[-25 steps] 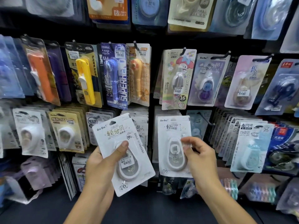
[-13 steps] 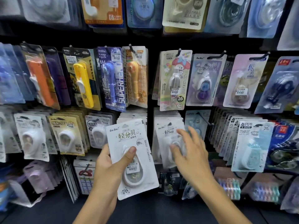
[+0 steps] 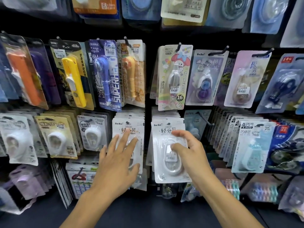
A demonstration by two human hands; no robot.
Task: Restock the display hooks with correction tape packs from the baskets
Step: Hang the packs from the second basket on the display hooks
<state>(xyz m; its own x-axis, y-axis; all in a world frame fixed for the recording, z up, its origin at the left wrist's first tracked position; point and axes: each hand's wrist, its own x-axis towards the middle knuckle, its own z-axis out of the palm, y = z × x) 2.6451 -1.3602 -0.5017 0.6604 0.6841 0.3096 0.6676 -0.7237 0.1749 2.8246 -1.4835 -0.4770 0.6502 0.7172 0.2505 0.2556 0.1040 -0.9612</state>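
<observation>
nearest the camera, two bare forearms reach up from the bottom edge toward a dark display wall. the left hand (image 3: 117, 163) is spread flat, fingers straight, lying against the front white pack (image 3: 130, 129) of a stack hanging on the left of two neighbouring hooks. the right hand (image 3: 189, 150) has its fingers and thumb curled in against the front of the second white pack (image 3: 166, 145), which hangs at the head of the stack on the hook just beside; whether it truly pinches the pack or only touches it cannot be told.

left of these stacks, in the same row, hang a small white pack (image 3: 92, 130), a cream pack (image 3: 56, 137) and another white one (image 3: 18, 140). right of them hangs a pale blue pack (image 3: 251, 147) in front of a fanned row of cards.

one row up hang an orange pack (image 3: 24, 76), a yellow pack (image 3: 74, 76), a purple pack (image 3: 105, 74), a cartoon rabbit pack (image 3: 174, 76) and a pink pack (image 3: 245, 79).

the top row is cut off and blurred.
</observation>
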